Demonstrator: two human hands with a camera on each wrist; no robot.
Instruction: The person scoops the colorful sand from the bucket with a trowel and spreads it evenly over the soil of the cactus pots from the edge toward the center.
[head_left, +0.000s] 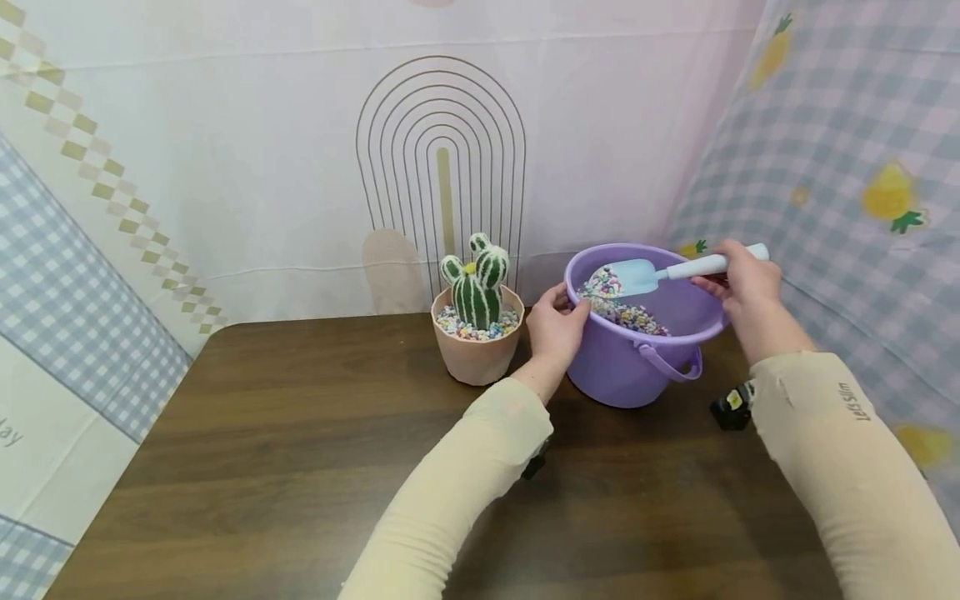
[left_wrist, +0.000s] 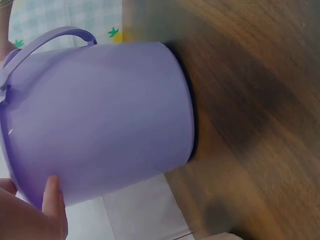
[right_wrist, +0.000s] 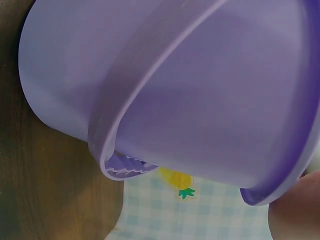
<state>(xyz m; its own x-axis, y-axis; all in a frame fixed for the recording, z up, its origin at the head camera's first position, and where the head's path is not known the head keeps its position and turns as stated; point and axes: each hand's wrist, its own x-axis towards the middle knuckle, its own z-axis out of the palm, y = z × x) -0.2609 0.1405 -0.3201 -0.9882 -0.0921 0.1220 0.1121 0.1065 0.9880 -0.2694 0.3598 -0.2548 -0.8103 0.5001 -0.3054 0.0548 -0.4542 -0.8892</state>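
Observation:
A purple bucket (head_left: pixel 622 375) stands on the brown table, with a layer of small multicoloured pebbles (head_left: pixel 637 318) inside. My left hand (head_left: pixel 557 327) grips the bucket's left rim, the thumb at the edge; in the left wrist view a finger (left_wrist: pixel 51 197) lies against the outer wall. In my right hand (head_left: pixel 752 293) is the pale handle of a light blue hand trowel (head_left: pixel 636 275). The trowel's blade points left inside the bucket opening and carries a heap of pebbles at its tip. The bucket's handle (right_wrist: pixel 120 90) hangs down at the front.
Left of the bucket stands a pinkish faceted pot (head_left: pixel 477 358) with a green-and-white knitted cactus (head_left: pixel 477 296) set in multicoloured pebbles. A patterned cloth (head_left: pixel 292 167) hangs behind the table (head_left: pixel 300 417), and a checked pineapple cloth (head_left: pixel 847 183) hangs close on the right.

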